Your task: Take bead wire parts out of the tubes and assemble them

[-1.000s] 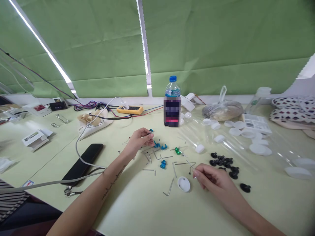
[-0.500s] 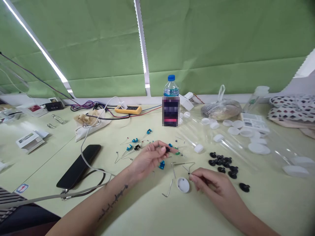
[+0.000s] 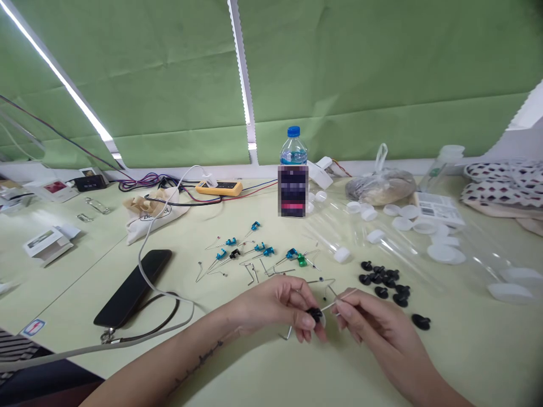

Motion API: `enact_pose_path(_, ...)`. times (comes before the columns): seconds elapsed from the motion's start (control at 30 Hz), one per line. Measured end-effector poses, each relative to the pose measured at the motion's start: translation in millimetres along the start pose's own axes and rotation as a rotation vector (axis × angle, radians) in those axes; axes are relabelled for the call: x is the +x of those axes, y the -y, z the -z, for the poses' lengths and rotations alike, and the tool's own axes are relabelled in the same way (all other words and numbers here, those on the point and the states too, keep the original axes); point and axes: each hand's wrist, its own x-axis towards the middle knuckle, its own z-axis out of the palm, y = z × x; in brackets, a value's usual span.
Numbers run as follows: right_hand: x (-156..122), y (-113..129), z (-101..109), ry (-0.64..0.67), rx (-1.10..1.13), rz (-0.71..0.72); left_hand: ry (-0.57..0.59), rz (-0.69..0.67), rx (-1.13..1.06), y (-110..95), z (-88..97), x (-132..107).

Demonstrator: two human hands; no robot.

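Observation:
My left hand [image 3: 285, 305] is closed in a pinch on a small black knob [image 3: 314, 314] near the front of the pale table [image 3: 237, 362]. My right hand [image 3: 368, 319] pinches a thin bent metal wire [image 3: 339, 298] whose end meets that knob. The two hands nearly touch. Behind them lie several bent wires with blue knobs [image 3: 263, 249] and one with a green knob [image 3: 301, 260]. A cluster of loose black knobs [image 3: 386, 280] sits just right of my right hand.
A black phone [image 3: 133, 287] with a grey cable [image 3: 146, 254] lies at the left. A water bottle [image 3: 292, 172], a yellow meter [image 3: 218, 187], a cloth pouch [image 3: 153, 209], a plastic bag [image 3: 379, 189], clear tubes and several white caps [image 3: 418, 226] stand further back. Green blinds close the rear.
My left hand has come back from the blue-knob wires to the front, now holding a black knob against the wire in my right hand. The white cap is hidden behind my hands.

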Motion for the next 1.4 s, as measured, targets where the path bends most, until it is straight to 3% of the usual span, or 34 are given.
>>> enact_pose_path(0.17, -1.1, 0.6, 1.7, -0.068, -0.077, 0.069, -0.004, -0.042, -0.073, -0.3, -3.2, 1.3)
enact_pose_path(0.33, -3.3, 0.8, 3.4, -0.153, -0.244, 0.307, -0.1, -0.139, -0.074, -1.9, 0.0, 3.5)
enact_pose_path(0.4, -4.0, 0.4, 3.6, -0.145, -0.287, 0.338, -0.119, -0.158, -0.05, -2.0, 0.0, 3.7)
enact_pose_path(1.03, -6.3, -0.9, -2.8, -0.042, -0.281, 0.147, -0.298, -0.172, 0.135, 0.5, -5.2, 3.0)
enact_pose_path(1.3, -4.3, 1.7, -5.7, 0.047, -0.242, 0.037, -0.319, -0.146, 0.288, 1.7, -5.4, 2.3)
enact_pose_path(1.4, -5.1, 0.5, -6.4, 0.047, -0.298, 0.094, -0.293, -0.122, 0.381, 0.0, -6.5, -0.1)
